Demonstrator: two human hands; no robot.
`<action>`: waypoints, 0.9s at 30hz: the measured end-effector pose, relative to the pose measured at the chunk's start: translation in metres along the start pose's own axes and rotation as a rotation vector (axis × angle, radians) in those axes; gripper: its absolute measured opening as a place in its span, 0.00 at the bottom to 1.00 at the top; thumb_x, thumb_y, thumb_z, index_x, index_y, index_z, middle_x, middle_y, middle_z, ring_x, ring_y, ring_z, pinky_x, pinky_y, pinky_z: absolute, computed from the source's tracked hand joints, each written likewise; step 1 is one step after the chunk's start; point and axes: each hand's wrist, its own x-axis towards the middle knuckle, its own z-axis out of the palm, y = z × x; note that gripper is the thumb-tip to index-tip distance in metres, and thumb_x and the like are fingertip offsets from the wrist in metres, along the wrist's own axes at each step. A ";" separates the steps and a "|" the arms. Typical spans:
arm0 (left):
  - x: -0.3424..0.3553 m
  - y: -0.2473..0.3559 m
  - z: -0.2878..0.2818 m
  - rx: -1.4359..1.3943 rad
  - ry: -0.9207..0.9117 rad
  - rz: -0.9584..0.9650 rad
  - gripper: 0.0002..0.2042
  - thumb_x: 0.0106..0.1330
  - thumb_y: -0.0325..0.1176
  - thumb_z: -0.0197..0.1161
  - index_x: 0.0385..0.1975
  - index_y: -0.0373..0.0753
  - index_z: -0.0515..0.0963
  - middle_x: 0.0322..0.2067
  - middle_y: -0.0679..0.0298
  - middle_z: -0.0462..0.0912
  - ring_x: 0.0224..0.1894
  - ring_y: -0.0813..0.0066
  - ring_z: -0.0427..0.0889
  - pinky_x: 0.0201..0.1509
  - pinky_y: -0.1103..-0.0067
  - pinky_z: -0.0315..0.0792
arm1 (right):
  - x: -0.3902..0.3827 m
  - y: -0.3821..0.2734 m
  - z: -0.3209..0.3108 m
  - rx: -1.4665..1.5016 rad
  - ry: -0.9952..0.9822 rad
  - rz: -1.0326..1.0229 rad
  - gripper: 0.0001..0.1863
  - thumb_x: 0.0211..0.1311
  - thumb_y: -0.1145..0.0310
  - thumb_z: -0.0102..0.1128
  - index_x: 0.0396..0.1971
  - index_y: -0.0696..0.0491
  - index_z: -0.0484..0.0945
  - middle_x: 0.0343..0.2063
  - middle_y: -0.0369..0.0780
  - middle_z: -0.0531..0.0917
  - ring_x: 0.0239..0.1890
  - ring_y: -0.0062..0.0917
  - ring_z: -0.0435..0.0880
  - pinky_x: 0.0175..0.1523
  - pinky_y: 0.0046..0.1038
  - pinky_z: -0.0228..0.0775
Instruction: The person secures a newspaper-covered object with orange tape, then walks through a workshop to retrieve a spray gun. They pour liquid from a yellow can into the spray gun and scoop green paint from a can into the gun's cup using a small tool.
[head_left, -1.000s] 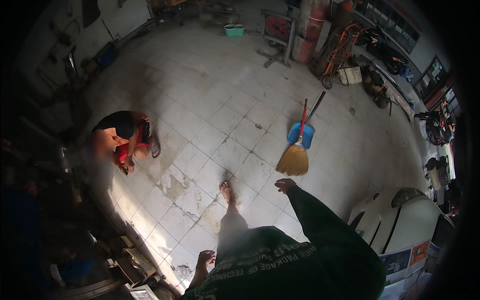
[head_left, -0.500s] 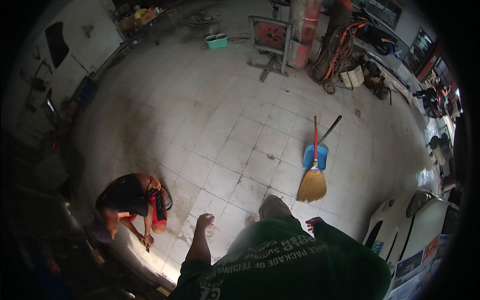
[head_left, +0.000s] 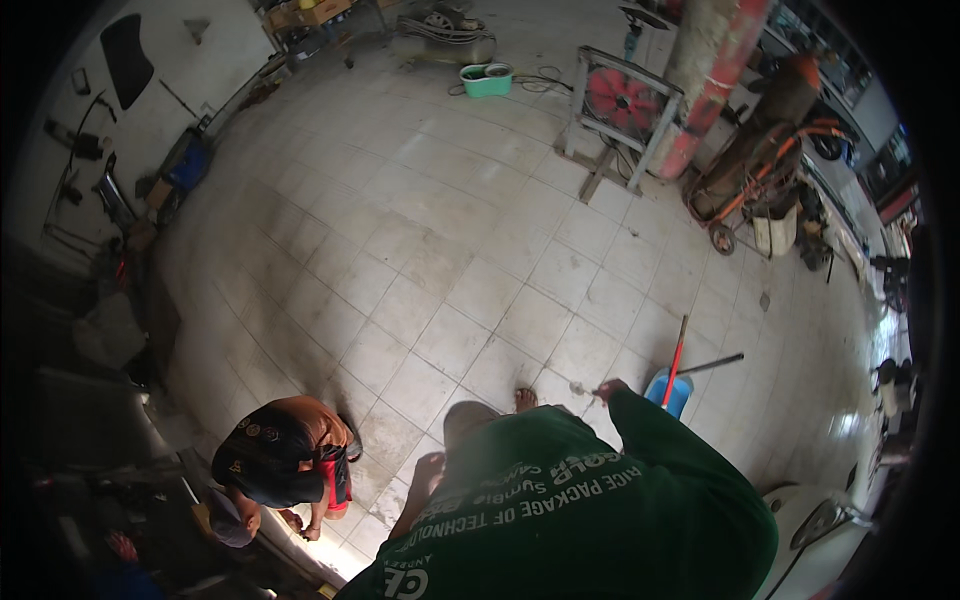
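My right hand (head_left: 610, 389) reaches out from a green sleeve over the tiled floor, its fingers partly spread with nothing seen in them. To its right lie a blue dustpan (head_left: 681, 398) with a dark handle and a broom with a red handle (head_left: 675, 358). My sleeve hides the broom's bristles. Close by my body hangs my left hand (head_left: 430, 466), small and partly covered by the green shirt, so its fingers do not show clearly. One bare foot (head_left: 526, 399) of mine is out in front.
A crouching person (head_left: 275, 455) works low at the left. Ahead stand a red fan in a metal frame (head_left: 622, 97), a red and grey column (head_left: 705, 85), a wheeled cart with a cylinder (head_left: 760, 150) and a green tub (head_left: 487, 80). A white car (head_left: 810, 530) is at the right.
The view has shifted forward: the fan and column are nearer, while the broom and dustpan sit lower and farther right. My right hand has risen in view, and my foot has come out.
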 end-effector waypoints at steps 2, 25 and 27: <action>-0.006 0.008 -0.004 0.012 0.068 -0.035 0.10 0.66 0.32 0.67 0.45 0.38 0.82 0.32 0.64 0.83 0.25 0.69 0.80 0.29 0.69 0.77 | 0.047 -0.058 -0.102 0.214 0.267 -0.094 0.22 0.64 0.51 0.65 0.45 0.55 0.83 0.35 0.42 0.88 0.31 0.31 0.89 0.37 0.34 0.80; 0.566 0.821 -0.212 0.407 0.285 0.435 0.18 0.70 0.24 0.52 0.59 0.40 0.76 0.46 0.65 0.86 0.35 0.79 0.82 0.36 0.76 0.77 | 0.347 -0.315 -0.465 0.609 -0.201 0.086 0.21 0.68 0.59 0.55 0.55 0.54 0.76 0.47 0.41 0.84 0.42 0.32 0.83 0.40 0.36 0.76; 0.572 0.865 -0.186 0.249 0.310 0.368 0.16 0.72 0.31 0.57 0.58 0.39 0.77 0.44 0.64 0.86 0.33 0.76 0.84 0.35 0.77 0.78 | 0.374 -0.324 -0.500 0.500 -0.200 0.109 0.19 0.69 0.58 0.53 0.53 0.52 0.78 0.45 0.40 0.84 0.39 0.31 0.84 0.37 0.35 0.75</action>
